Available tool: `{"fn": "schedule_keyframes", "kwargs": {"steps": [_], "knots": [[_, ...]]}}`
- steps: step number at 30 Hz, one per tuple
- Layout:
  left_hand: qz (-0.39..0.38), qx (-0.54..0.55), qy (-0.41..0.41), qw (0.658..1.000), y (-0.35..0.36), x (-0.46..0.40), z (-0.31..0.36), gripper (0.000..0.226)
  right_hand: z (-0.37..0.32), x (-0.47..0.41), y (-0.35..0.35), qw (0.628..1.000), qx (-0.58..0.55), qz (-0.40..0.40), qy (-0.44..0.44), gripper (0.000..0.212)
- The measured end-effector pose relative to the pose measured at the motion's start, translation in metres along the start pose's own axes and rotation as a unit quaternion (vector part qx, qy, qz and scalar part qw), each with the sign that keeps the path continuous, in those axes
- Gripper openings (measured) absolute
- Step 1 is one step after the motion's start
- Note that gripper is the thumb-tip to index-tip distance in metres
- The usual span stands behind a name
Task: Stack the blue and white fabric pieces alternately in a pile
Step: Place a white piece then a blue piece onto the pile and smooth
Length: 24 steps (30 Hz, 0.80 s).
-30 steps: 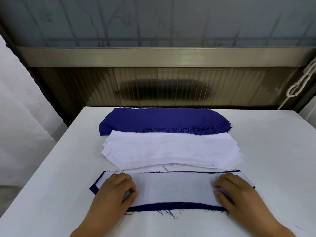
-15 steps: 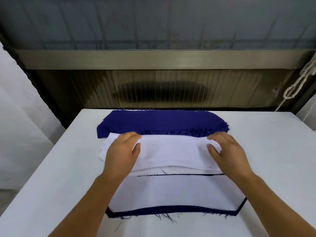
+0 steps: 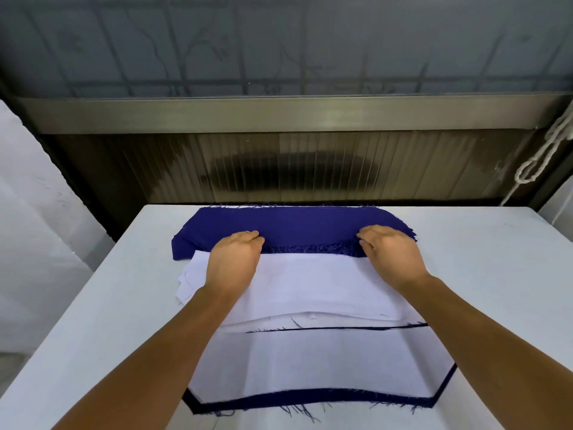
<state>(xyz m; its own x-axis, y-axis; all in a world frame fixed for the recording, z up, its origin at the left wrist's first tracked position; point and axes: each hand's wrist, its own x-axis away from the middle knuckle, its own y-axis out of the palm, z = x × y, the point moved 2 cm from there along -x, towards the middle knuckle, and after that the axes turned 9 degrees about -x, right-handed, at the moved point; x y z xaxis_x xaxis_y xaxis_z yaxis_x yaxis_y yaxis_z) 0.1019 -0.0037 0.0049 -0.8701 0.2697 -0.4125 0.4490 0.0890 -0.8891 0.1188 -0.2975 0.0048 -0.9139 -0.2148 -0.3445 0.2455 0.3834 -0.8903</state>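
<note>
A stack of blue fabric pieces (image 3: 294, 226) lies at the far end of the white table (image 3: 496, 274). In front of it sits a stack of white pieces (image 3: 310, 280). Nearest me is the alternating pile (image 3: 325, 364), with a white piece on top and blue edges showing beneath. My left hand (image 3: 235, 259) reaches over the white stack, and its curled fingertips pinch the near edge of the top blue piece. My right hand (image 3: 390, 252) does the same on the right side. Both forearms cross over the white stack and the pile.
A dark ribbed wall panel (image 3: 294, 169) and a metal rail (image 3: 279, 113) stand right behind the table's far edge. A white knotted rope (image 3: 545, 150) hangs at the far right. White wall lies to the left of the table.
Both hands left the near pile, passed over the white stack and now pinch the near edge of the blue stack. The camera view tilted down slightly.
</note>
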Motion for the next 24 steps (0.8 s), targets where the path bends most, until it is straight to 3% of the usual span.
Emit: {"fn": "schedule_keyframes", "kwargs": {"steps": [3, 12, 16, 19, 24], "knots": [[-0.031, 0.004, -0.025, 0.999, -0.003, -0.002, 0.000, 0.023, 0.001, 0.000, 0.000, 0.999, -0.042, 0.033, 0.009, 0.020], [0.000, 0.095, -0.064, 0.993, -0.008, -0.010, -0.003, 0.017, 0.005, -0.007, -0.003, 0.990, -0.113, 0.032, 0.083, 0.009], [-0.020, 0.111, -0.035, 0.993, 0.002, -0.007, -0.004, 0.033, 0.008, -0.006, -0.006, 0.982, -0.169, -0.003, 0.083, 0.009], [-0.025, 0.129, -0.032, 0.991, 0.003, -0.007, -0.006, 0.027, 0.008, -0.005, -0.010, 0.973, -0.217, -0.019, 0.082, 0.016], [-0.031, 0.122, -0.028, 0.992, -0.002, -0.011, -0.004, 0.023, 0.002, -0.003, -0.011, 0.978, -0.190, 0.020, 0.089, 0.012]]}}
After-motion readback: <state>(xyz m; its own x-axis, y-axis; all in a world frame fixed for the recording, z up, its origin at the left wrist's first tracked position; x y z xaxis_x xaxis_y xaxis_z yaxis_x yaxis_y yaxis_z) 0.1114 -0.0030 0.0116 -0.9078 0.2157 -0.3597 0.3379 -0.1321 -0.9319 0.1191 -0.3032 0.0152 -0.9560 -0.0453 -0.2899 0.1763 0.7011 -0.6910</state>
